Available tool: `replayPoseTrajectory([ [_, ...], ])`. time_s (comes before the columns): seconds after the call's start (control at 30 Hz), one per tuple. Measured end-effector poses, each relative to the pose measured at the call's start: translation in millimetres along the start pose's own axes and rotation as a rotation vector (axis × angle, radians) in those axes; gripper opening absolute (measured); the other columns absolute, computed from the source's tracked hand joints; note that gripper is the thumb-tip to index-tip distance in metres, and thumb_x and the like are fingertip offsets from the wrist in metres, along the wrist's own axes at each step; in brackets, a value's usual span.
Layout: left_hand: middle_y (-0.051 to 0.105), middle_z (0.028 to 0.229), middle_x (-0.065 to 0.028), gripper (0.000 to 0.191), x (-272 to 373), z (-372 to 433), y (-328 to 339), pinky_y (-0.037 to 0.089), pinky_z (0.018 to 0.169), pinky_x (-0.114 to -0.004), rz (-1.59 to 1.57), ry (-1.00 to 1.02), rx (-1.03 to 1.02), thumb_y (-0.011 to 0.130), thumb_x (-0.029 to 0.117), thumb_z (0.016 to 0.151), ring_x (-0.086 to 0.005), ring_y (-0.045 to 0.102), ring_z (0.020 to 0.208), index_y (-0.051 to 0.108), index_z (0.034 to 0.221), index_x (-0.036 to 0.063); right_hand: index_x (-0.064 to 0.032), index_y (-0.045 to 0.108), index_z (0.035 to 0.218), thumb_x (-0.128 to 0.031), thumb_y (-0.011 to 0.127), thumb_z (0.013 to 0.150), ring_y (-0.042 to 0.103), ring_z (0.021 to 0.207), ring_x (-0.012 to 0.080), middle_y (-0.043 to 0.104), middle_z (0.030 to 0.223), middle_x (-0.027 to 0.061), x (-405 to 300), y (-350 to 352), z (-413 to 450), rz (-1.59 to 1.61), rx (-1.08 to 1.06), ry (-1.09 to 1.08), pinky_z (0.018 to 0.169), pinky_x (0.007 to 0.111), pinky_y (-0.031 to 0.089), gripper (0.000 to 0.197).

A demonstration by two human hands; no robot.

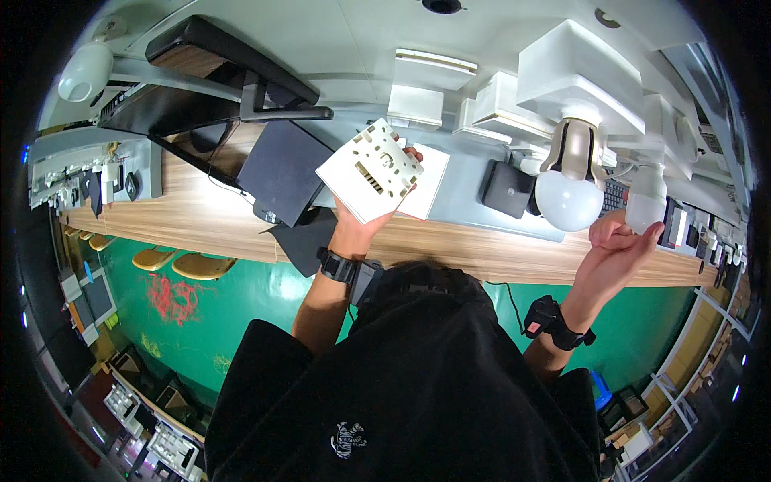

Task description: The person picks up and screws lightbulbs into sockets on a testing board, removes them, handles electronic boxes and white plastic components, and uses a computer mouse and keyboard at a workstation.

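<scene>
My left hand [361,224] holds up a white square plastic housing [373,172] from beneath. Its perforated face has many small holes and a row of slots, and it is turned up and tilted. Fingertips show past its far right edge. Off to the right, my right hand [617,247] has its thumb and fingers around the lower end of a white bulb-shaped lamp [647,196], which hangs below a white fixture. Just left of that hand, a larger round bulb [569,199] with beige clip arms hangs from a white box [578,75].
Behind the housing lies a white flat box or sheet [433,181]. A dark flat panel [286,172] leans left of it, near a black monitor [174,102]. A small black device [507,188] sits on the grey desk mat. Several white boxes [415,105] line the back.
</scene>
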State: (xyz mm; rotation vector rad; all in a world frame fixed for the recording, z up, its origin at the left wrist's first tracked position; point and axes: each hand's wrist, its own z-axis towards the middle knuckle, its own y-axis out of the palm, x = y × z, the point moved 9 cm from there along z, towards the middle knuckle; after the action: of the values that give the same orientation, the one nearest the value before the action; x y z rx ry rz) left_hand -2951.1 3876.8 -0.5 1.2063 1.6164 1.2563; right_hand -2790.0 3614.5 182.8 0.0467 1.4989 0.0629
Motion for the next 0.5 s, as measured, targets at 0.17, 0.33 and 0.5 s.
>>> replayPoseTrajectory([
  [0.17, 0.041, 0.143, -0.0243, 0.085, 5, 6, 13, 0.039, 0.105, -0.055, 0.032, 0.021, 0.053, 0.042, 0.071, 0.088, -0.0443, 0.04, 0.131, 0.035, 0.146, 0.0094, 0.0019, 0.056, 0.109, -0.063, 0.032, 0.098, 0.036, 0.045, 0.0106, 0.041, 0.05, 0.0012, 9, 5, 0, 0.032, -0.069, 0.027, 0.044, 0.024, 0.026, 0.07],
  [0.33, 0.039, 0.144, -0.0263, 0.089, 11, 1, -3, 0.033, 0.108, -0.06, 0.063, 0.134, 0.179, 0.048, 0.071, 0.083, -0.0472, 0.037, 0.133, 0.036, 0.145, 0.0091, 0.0003, 0.057, 0.111, -0.067, 0.024, 0.096, 0.057, 0.068, 0.0185, 0.066, 0.093, 0.0119, 87, 4, -44, 0.332, 0.219, 0.407, 0.055, 0.029, 0.042, 0.077],
  [0.5, 0.048, 0.135, -0.0263, 0.078, 14, 5, 12, 0.042, 0.101, -0.059, 0.044, 0.104, 0.051, 0.052, 0.062, 0.084, -0.0459, 0.043, 0.129, 0.043, 0.137, 0.0059, 0.0017, 0.055, 0.116, -0.03, 0.051, 0.096, 0.054, 0.074, 0.0127, 0.059, 0.081, 0.0059, 120, 84, -98, -0.234, -0.788, 0.364, 0.071, 0.025, 0.044, 0.037],
])
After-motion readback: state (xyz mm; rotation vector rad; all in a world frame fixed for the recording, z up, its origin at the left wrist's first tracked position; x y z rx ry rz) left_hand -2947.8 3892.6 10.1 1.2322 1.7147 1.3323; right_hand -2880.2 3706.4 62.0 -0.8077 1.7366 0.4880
